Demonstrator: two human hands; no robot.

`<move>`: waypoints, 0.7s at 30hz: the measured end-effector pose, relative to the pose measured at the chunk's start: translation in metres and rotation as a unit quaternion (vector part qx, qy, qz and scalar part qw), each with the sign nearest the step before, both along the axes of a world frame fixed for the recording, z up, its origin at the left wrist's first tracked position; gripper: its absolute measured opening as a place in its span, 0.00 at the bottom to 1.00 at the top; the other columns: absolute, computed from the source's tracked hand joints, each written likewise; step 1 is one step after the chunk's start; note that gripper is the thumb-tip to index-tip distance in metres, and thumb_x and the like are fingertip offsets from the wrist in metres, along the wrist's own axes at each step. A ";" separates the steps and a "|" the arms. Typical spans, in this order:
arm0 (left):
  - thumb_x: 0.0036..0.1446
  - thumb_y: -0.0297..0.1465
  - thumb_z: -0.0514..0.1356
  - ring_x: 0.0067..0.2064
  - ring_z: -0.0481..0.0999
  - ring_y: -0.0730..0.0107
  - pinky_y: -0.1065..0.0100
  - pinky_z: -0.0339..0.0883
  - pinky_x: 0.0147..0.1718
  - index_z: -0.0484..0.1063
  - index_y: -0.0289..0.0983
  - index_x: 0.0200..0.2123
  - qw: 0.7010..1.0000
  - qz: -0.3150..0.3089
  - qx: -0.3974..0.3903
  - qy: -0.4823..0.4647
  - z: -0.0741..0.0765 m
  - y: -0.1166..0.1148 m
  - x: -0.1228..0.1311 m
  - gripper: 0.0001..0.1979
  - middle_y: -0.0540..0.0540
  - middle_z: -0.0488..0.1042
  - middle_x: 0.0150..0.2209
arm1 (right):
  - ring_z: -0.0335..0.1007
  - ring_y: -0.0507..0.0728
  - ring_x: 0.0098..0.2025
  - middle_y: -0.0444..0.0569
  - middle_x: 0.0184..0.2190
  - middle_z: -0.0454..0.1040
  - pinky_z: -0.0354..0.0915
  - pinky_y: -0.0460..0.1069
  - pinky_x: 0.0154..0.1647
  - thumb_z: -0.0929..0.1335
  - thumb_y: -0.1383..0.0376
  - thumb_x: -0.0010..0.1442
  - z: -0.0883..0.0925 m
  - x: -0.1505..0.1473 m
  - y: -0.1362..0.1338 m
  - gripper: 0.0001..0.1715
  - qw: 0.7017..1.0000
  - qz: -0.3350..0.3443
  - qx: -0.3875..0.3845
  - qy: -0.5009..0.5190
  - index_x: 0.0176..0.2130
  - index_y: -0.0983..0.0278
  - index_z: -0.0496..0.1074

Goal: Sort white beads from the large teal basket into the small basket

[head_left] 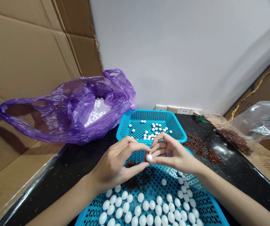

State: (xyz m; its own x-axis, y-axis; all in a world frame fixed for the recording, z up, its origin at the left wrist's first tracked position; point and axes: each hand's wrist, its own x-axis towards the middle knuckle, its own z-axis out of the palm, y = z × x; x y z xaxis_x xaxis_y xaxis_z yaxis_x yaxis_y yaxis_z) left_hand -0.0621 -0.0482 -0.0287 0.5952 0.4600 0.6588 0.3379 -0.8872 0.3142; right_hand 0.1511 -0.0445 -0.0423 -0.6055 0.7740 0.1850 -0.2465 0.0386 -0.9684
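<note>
A small white ball (149, 157) is held between the fingertips of both my hands over the near blue basket (213, 205). A thin reddish-brown piece (149, 153) sticks up at its top. My left hand (122, 160) is closed in a loose pinch, index fingertip by the brown piece and thumb by the ball's lower side. With curled fingers and thumb against the ball, my right hand (170, 152) grips it from the right. Below lie many loose white balls (145, 205) and a dark brown heap (132, 182), partly hidden by my left hand.
Behind stands a smaller blue basket (151, 113) with scattered white balls. A purple plastic bag (78, 110) of white balls lies at left. Brown pieces (197, 146) are strewn on the black tabletop (61, 175) at right, near a clear bag (262, 121). Sockets (184, 111) line the wall.
</note>
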 end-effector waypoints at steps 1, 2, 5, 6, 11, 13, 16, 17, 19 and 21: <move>0.52 0.23 0.64 0.39 0.70 0.74 0.72 0.66 0.40 0.66 0.35 0.45 1.000 0.000 0.009 0.001 0.000 0.000 0.000 0.17 0.49 0.71 0.38 | 0.75 0.52 0.39 0.46 0.35 0.75 0.70 0.48 0.44 0.73 0.71 0.52 0.000 0.000 0.000 0.20 1.000 -0.001 -0.001 0.000 0.40 0.62 0.61; 0.52 0.22 0.64 0.39 0.69 0.74 0.72 0.66 0.40 0.67 0.34 0.46 1.000 0.002 0.015 0.001 0.000 0.000 0.000 0.17 0.49 0.71 0.38 | 0.75 0.52 0.39 0.46 0.35 0.75 0.70 0.48 0.44 0.73 0.71 0.52 0.000 0.000 0.000 0.19 1.000 -0.001 -0.001 -0.001 0.40 0.62 0.61; 0.52 0.22 0.64 0.38 0.69 0.74 0.72 0.66 0.39 0.68 0.33 0.45 1.000 0.006 0.025 -0.001 0.001 -0.001 0.000 0.16 0.49 0.70 0.36 | 0.75 0.52 0.40 0.47 0.36 0.76 0.70 0.47 0.44 0.73 0.71 0.52 0.001 -0.001 -0.001 0.19 1.000 0.000 -0.002 -0.003 0.39 0.62 0.62; 0.52 0.22 0.64 0.38 0.69 0.74 0.72 0.66 0.38 0.68 0.33 0.44 1.000 0.005 0.026 -0.003 0.001 -0.001 0.001 0.15 0.49 0.70 0.36 | 0.74 0.52 0.40 0.47 0.36 0.76 0.70 0.46 0.44 0.73 0.71 0.52 0.001 -0.001 -0.001 0.19 1.000 0.000 -0.001 -0.003 0.39 0.62 0.62; 0.52 0.21 0.64 0.39 0.71 0.73 0.70 0.68 0.39 0.67 0.33 0.44 1.000 0.003 0.019 -0.018 0.001 -0.001 0.002 0.16 0.47 0.73 0.38 | 0.74 0.51 0.41 0.47 0.37 0.76 0.70 0.47 0.45 0.72 0.72 0.53 0.001 -0.001 -0.001 0.19 1.000 0.005 0.002 -0.002 0.42 0.62 0.62; 0.52 0.20 0.63 0.40 0.72 0.73 0.70 0.69 0.40 0.66 0.33 0.43 0.999 0.001 0.021 -0.028 0.001 -0.001 0.002 0.15 0.47 0.74 0.38 | 0.73 0.50 0.41 0.46 0.37 0.76 0.69 0.46 0.45 0.72 0.71 0.53 0.001 0.000 -0.001 0.19 1.000 0.004 0.003 -0.003 0.42 0.62 0.63; 0.51 0.20 0.63 0.40 0.72 0.72 0.69 0.70 0.40 0.66 0.33 0.42 0.999 -0.010 0.026 -0.029 0.001 0.000 0.003 0.15 0.47 0.74 0.38 | 0.74 0.50 0.41 0.46 0.37 0.76 0.69 0.45 0.44 0.71 0.71 0.55 0.002 -0.001 -0.002 0.18 1.000 0.002 -0.004 0.001 0.43 0.62 0.63; 0.51 0.19 0.63 0.40 0.72 0.72 0.69 0.70 0.40 0.66 0.33 0.43 0.999 -0.014 0.028 -0.026 0.001 0.000 0.003 0.16 0.47 0.74 0.38 | 0.74 0.50 0.41 0.46 0.37 0.76 0.69 0.45 0.44 0.71 0.70 0.55 0.002 -0.001 -0.002 0.17 1.000 0.004 -0.006 0.004 0.43 0.62 0.63; 0.51 0.19 0.63 0.40 0.72 0.71 0.69 0.71 0.39 0.66 0.34 0.43 0.999 -0.022 0.031 -0.022 0.000 0.000 0.003 0.17 0.47 0.75 0.38 | 0.74 0.49 0.41 0.46 0.36 0.77 0.69 0.45 0.44 0.70 0.70 0.56 0.002 -0.002 -0.003 0.16 1.000 0.009 -0.010 0.009 0.43 0.62 0.63; 0.51 0.19 0.63 0.40 0.73 0.71 0.69 0.71 0.39 0.66 0.34 0.44 0.999 -0.025 0.032 -0.022 -0.001 0.001 0.002 0.17 0.47 0.74 0.38 | 0.74 0.49 0.42 0.46 0.36 0.77 0.69 0.45 0.45 0.70 0.70 0.57 0.002 -0.002 -0.003 0.15 1.000 0.012 -0.012 0.013 0.43 0.62 0.63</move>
State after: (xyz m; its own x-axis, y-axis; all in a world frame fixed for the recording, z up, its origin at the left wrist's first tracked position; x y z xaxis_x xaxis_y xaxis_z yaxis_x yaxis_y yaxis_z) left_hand -0.0602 -0.0476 -0.0299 0.5867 0.3866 0.7115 0.2795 -0.9213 0.2702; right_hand 0.1492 -0.0477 -0.0406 -0.6185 0.7642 0.1832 -0.2727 0.0100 -0.9620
